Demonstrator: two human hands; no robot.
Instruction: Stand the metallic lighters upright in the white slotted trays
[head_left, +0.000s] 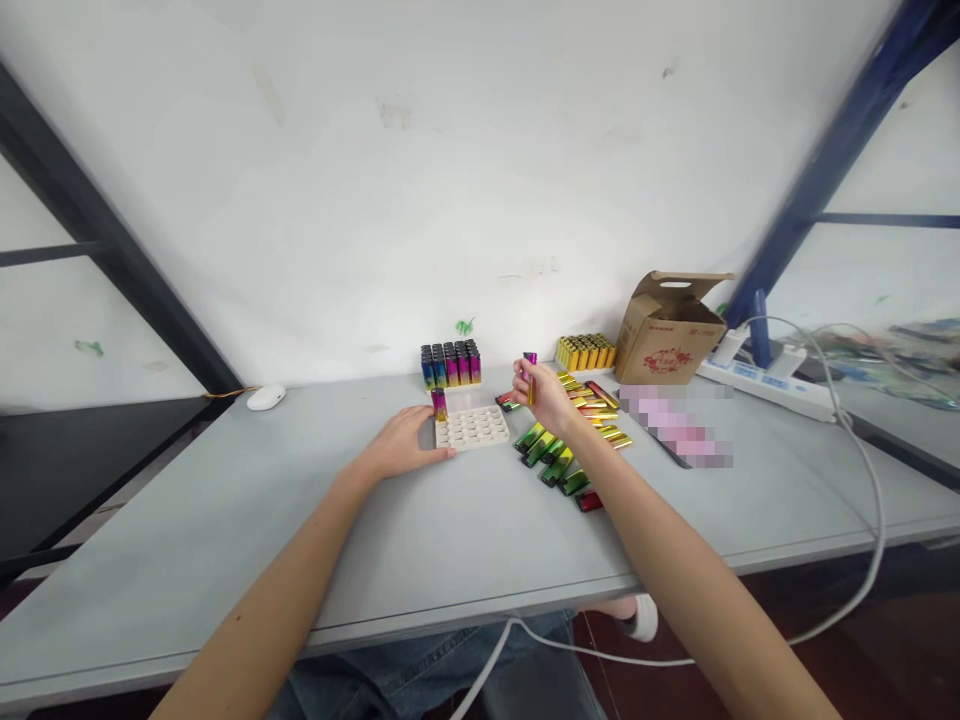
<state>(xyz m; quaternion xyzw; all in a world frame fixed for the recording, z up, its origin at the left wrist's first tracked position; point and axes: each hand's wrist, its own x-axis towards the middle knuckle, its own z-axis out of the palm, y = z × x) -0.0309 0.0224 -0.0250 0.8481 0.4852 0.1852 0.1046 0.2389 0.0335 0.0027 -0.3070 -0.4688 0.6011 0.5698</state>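
Observation:
A white tray with rows of round holes (472, 428) lies on the table, and one purple-and-gold lighter (439, 404) stands upright at its back left corner. My left hand (401, 443) holds this tray at its left side, thumb along the front edge and fingers at the back left. Raised to the right of the tray, my right hand (541, 393) is closed on another purple-and-gold lighter (531, 372), held upright between thumb and fingers. Beneath and beside that hand lie several loose lighters (559, 465), green, gold and red; my forearm hides some of them.
Behind the tray stands a full block of blue and purple lighters (451, 366), with a block of yellow ones (586, 352) farther right. An open cardboard box (667, 345), a power strip (772, 388) with cables and a white mouse-like object (266, 398) are on the table (225, 530).

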